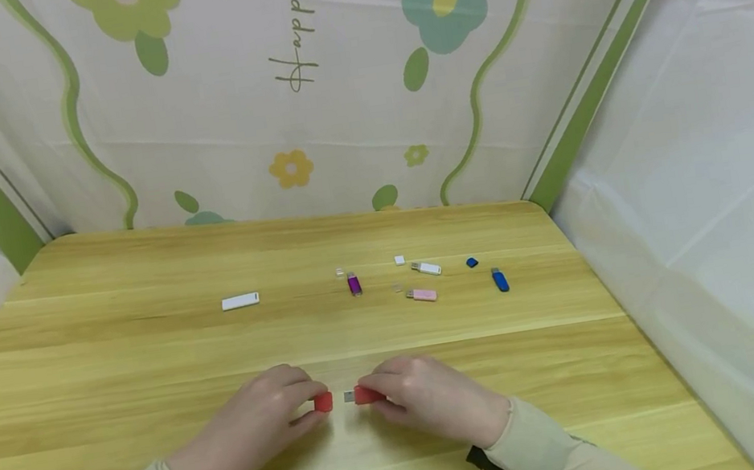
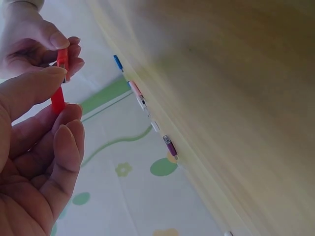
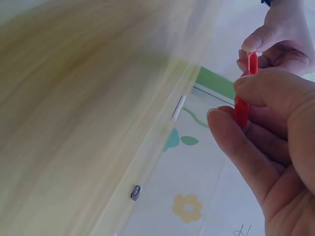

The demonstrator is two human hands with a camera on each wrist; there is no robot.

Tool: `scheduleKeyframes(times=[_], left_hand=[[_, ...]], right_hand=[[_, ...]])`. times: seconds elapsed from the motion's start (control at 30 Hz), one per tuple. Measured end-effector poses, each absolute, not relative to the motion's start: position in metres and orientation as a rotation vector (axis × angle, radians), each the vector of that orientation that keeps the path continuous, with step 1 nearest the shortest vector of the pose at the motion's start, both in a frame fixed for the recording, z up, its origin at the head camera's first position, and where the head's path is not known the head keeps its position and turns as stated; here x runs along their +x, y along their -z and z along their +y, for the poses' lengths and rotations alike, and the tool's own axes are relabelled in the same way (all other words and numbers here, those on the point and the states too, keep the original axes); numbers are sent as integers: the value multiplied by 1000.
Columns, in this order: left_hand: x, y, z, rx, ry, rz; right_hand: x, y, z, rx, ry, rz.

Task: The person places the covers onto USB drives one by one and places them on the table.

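Observation:
Between thumb and fingers my left hand (image 1: 259,423) pinches a red cap (image 1: 324,402). My right hand (image 1: 431,399) pinches the body of a red USB stick (image 1: 367,394), its metal plug bare and pointing left at the cap. A small gap separates plug and cap in the head view. Both hands are over the near middle of the table. In the left wrist view the red cap (image 2: 58,101) shows below the thumb, and the right hand (image 2: 37,46) is beyond it. The right wrist view shows the red stick (image 3: 241,112) against the curled fingers.
Farther back on the wooden table (image 1: 112,372) lie a white stick (image 1: 241,301), a purple USB stick (image 1: 354,284), a white USB stick (image 1: 427,268), a pink USB stick (image 1: 422,295) and a blue USB stick (image 1: 500,280). Loose caps, including a blue cap (image 1: 472,262), lie near them.

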State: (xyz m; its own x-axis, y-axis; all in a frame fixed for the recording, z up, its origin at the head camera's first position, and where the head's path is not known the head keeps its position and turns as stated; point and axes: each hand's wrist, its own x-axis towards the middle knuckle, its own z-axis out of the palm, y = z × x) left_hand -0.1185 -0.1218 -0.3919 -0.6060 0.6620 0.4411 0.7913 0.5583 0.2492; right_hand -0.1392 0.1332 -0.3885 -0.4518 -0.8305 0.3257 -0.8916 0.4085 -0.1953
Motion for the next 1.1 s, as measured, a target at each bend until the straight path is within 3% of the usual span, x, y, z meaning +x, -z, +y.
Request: scheduleKeyframes(times=[1.1], left_hand=[[-115, 394, -119, -1197, 579, -2347]], right_hand=[[-136, 383, 117, 1576, -515, -2456]])
